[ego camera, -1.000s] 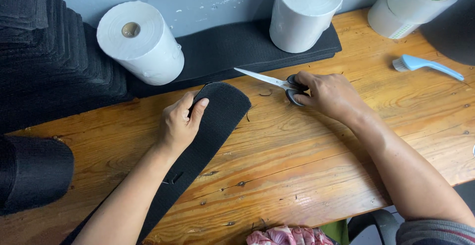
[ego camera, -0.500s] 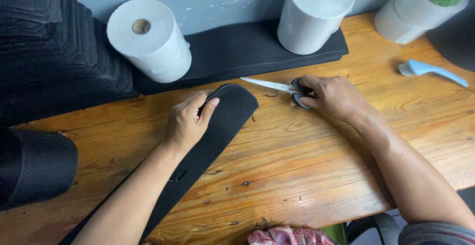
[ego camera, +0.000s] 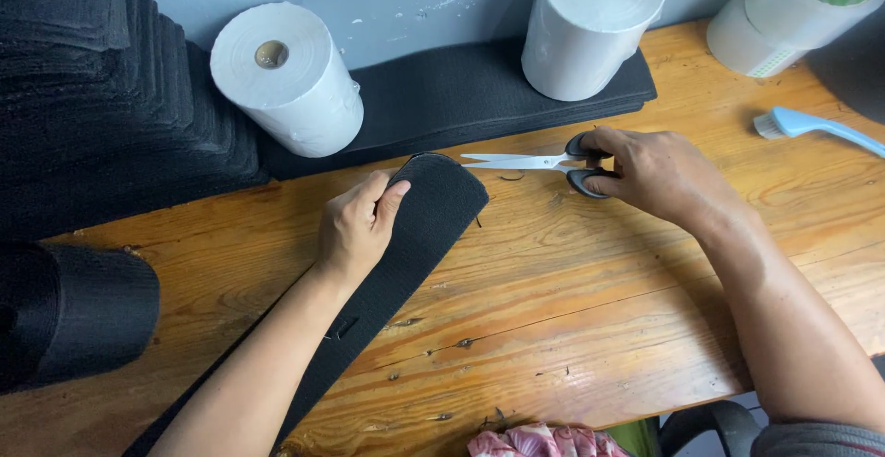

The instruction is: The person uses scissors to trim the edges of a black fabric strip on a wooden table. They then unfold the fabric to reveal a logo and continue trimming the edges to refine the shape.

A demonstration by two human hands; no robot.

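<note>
Shifted since earlier: my right hand, fingers closed in the scissors, blades nearer the black fabric strip. My left hand presses the strip's rounded far end onto the tabletop, fingers flat.

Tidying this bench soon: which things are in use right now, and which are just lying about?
In use: black fabric strip under left hand; scissors in right hand.

Lying about: white paper rolls, blue brush, stacked black fabric.
</note>
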